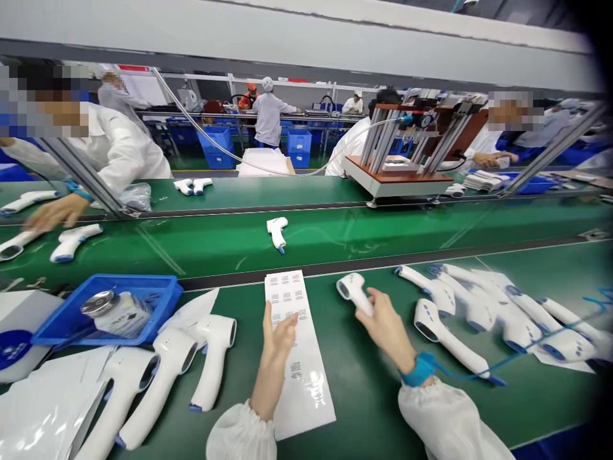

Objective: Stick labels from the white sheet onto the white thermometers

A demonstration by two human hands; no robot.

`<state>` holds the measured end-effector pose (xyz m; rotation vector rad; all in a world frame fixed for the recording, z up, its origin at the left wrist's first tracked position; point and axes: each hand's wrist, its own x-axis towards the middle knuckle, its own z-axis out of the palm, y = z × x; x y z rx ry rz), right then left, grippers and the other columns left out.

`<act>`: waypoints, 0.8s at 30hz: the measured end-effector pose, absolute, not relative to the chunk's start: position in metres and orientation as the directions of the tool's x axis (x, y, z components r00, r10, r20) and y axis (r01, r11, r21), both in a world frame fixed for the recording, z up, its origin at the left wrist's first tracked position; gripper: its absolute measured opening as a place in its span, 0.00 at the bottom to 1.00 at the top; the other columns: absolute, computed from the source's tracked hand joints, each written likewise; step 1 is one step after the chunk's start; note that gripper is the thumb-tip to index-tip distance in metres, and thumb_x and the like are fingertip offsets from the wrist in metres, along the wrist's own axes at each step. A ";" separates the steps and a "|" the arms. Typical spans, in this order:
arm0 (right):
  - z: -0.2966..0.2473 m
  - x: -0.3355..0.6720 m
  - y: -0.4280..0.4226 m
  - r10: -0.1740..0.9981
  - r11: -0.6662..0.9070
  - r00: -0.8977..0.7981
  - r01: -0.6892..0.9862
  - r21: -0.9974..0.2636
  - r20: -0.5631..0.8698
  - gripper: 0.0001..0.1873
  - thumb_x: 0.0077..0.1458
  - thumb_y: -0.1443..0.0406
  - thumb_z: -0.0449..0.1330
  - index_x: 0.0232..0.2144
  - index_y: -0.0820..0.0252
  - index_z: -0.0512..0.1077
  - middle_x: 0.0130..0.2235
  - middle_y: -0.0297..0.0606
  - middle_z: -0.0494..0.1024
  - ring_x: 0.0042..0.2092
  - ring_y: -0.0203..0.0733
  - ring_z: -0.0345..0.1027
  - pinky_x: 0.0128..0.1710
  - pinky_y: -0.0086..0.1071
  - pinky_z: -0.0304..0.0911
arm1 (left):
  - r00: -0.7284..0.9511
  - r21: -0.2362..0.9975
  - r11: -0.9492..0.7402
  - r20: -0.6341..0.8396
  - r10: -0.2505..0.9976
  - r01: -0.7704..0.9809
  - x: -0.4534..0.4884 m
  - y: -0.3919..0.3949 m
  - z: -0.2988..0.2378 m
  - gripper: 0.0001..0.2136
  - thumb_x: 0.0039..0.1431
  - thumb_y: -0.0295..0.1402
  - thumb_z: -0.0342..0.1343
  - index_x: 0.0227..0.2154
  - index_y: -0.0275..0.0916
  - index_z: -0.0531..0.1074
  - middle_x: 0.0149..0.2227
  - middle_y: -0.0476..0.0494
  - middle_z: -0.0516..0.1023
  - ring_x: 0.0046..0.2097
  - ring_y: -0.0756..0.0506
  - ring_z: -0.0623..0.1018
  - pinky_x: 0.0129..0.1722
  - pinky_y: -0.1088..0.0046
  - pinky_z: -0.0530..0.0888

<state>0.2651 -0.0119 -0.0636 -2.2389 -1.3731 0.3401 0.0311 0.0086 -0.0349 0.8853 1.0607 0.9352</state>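
Observation:
My right hand (389,327), with a blue wrist strap (420,369) and cord, is closed around the handle of a white infrared thermometer (353,285), its head pointing up and left. My left hand (276,342) hovers over a white sheet of printed labels (306,396), thumb and fingers apart, with nothing visible between them. The sheet lies lengthwise on the green bench. To the right, several more thermometers lie in a group, the nearest thermometer (447,335) on its side. Left of the sheet rest 3 others, including a thermometer (215,361) with its head upward.
A blue tray (167,289) holds a metal-lidded bottle (122,313). White sheets (45,409) lie at lower left. Beyond the bench, a green conveyor (220,233) carries a thermometer (276,233). A press fixture (407,176) stands behind it. A co-worker's hand (60,212) reaches in at left.

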 end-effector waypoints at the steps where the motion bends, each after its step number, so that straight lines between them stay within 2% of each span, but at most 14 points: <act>1: -0.060 0.244 -0.011 0.920 -0.273 0.392 0.682 -0.679 0.024 0.23 0.54 0.63 0.54 0.52 0.61 0.63 0.46 0.47 0.70 0.45 0.51 0.68 0.46 0.44 0.64 | 0.228 0.916 0.340 -0.292 0.929 -0.212 0.036 0.007 -0.036 0.39 0.57 0.48 0.57 0.66 0.49 0.45 0.58 0.37 0.70 0.60 0.40 0.68 0.62 0.57 0.60; 3: -0.053 0.199 -0.015 0.978 -0.100 0.208 0.453 -0.886 -0.004 0.20 0.53 0.63 0.55 0.50 0.55 0.65 0.46 0.42 0.70 0.46 0.47 0.68 0.47 0.40 0.65 | 0.260 0.903 0.328 -0.258 0.930 -0.278 0.042 0.005 -0.037 0.49 0.53 0.43 0.63 0.67 0.49 0.33 0.57 0.36 0.69 0.57 0.41 0.72 0.59 0.59 0.64; 5: -0.047 0.159 -0.026 0.995 -0.098 0.053 0.193 -0.976 -0.089 0.21 0.52 0.63 0.56 0.50 0.53 0.65 0.46 0.40 0.70 0.45 0.46 0.68 0.45 0.39 0.67 | 0.214 0.888 0.329 -0.271 0.939 -0.320 0.043 0.005 -0.035 0.49 0.53 0.40 0.64 0.66 0.51 0.32 0.53 0.39 0.72 0.52 0.43 0.76 0.54 0.62 0.70; 8: -0.045 0.124 -0.050 0.926 -0.362 -0.160 -0.132 -0.923 -0.341 0.26 0.49 0.63 0.58 0.52 0.53 0.62 0.43 0.38 0.71 0.39 0.42 0.70 0.41 0.38 0.69 | 0.033 0.910 0.298 -0.302 0.953 -0.289 0.036 0.009 -0.032 0.41 0.57 0.39 0.60 0.66 0.54 0.38 0.41 0.47 0.74 0.38 0.47 0.78 0.44 0.66 0.76; 11: -0.047 0.122 -0.073 0.790 -0.593 -0.353 -0.234 -0.770 -0.501 0.30 0.43 0.63 0.63 0.51 0.56 0.62 0.40 0.35 0.72 0.35 0.39 0.72 0.41 0.36 0.69 | 0.007 0.939 0.273 -0.277 0.961 -0.209 0.029 0.014 -0.036 0.36 0.58 0.40 0.58 0.64 0.53 0.45 0.42 0.47 0.72 0.29 0.52 0.74 0.29 0.75 0.75; 13: -0.046 0.132 -0.083 0.714 -0.665 -0.429 -0.165 -0.729 -0.554 0.30 0.43 0.64 0.65 0.50 0.56 0.63 0.36 0.33 0.74 0.36 0.39 0.73 0.41 0.34 0.68 | 0.074 0.930 0.313 -0.305 0.950 -0.192 0.027 0.014 -0.042 0.36 0.58 0.40 0.58 0.64 0.53 0.45 0.43 0.46 0.72 0.25 0.53 0.70 0.21 0.78 0.70; 15: -0.042 0.145 -0.081 0.665 -0.680 -0.456 -0.042 -0.732 -0.591 0.25 0.45 0.64 0.64 0.47 0.57 0.66 0.31 0.32 0.75 0.33 0.38 0.74 0.38 0.32 0.67 | 0.127 0.918 0.343 -0.323 0.938 -0.200 0.028 0.013 -0.048 0.36 0.58 0.41 0.58 0.64 0.53 0.44 0.44 0.45 0.72 0.23 0.55 0.67 0.18 0.79 0.67; 17: -0.039 0.160 -0.066 0.690 -0.619 -0.408 0.095 -0.780 -0.597 0.12 0.49 0.62 0.62 0.38 0.59 0.71 0.27 0.32 0.75 0.27 0.36 0.71 0.31 0.31 0.67 | 0.157 0.917 0.347 -0.319 0.935 -0.197 0.030 0.011 -0.051 0.35 0.59 0.41 0.57 0.64 0.54 0.45 0.46 0.45 0.71 0.22 0.55 0.66 0.19 0.78 0.67; 18: -0.040 0.168 -0.054 0.754 -0.541 -0.338 0.167 -0.824 -0.563 0.07 0.51 0.62 0.60 0.32 0.59 0.72 0.26 0.33 0.75 0.25 0.35 0.69 0.28 0.31 0.66 | 0.162 0.919 0.344 -0.316 0.935 -0.192 0.031 0.010 -0.052 0.34 0.59 0.41 0.57 0.64 0.54 0.45 0.48 0.44 0.71 0.22 0.56 0.66 0.19 0.78 0.67; 19: -0.041 0.175 -0.040 0.839 -0.430 -0.244 0.249 -0.868 -0.486 0.08 0.54 0.61 0.58 0.29 0.59 0.72 0.27 0.34 0.75 0.26 0.36 0.69 0.28 0.31 0.65 | 0.166 0.920 0.343 -0.314 0.935 -0.188 0.032 0.009 -0.052 0.33 0.59 0.41 0.56 0.63 0.54 0.46 0.50 0.44 0.70 0.22 0.56 0.65 0.19 0.78 0.67; 21: -0.050 0.189 -0.009 0.977 -0.170 -0.041 0.435 -0.884 -0.209 0.08 0.56 0.62 0.56 0.29 0.57 0.74 0.32 0.37 0.77 0.33 0.41 0.70 0.34 0.35 0.66 | 0.166 0.921 0.343 -0.315 0.934 -0.186 0.032 0.009 -0.051 0.32 0.59 0.42 0.56 0.63 0.54 0.47 0.52 0.43 0.69 0.23 0.56 0.66 0.20 0.78 0.68; 23: -0.063 0.198 0.019 0.998 -0.011 0.061 0.578 -0.816 0.030 0.06 0.55 0.63 0.59 0.34 0.55 0.76 0.40 0.39 0.77 0.42 0.46 0.69 0.43 0.41 0.65 | 0.152 0.920 0.342 -0.316 0.936 -0.193 0.032 0.009 -0.052 0.33 0.59 0.43 0.56 0.63 0.54 0.46 0.52 0.43 0.69 0.24 0.56 0.66 0.20 0.79 0.68; 24: -0.070 0.201 0.029 0.994 0.025 0.072 0.619 -0.785 0.088 0.06 0.55 0.63 0.59 0.35 0.54 0.76 0.42 0.39 0.76 0.45 0.47 0.68 0.46 0.43 0.64 | 0.149 0.919 0.344 -0.319 0.936 -0.191 0.032 0.009 -0.052 0.33 0.59 0.43 0.56 0.64 0.55 0.46 0.51 0.43 0.69 0.24 0.56 0.66 0.20 0.79 0.68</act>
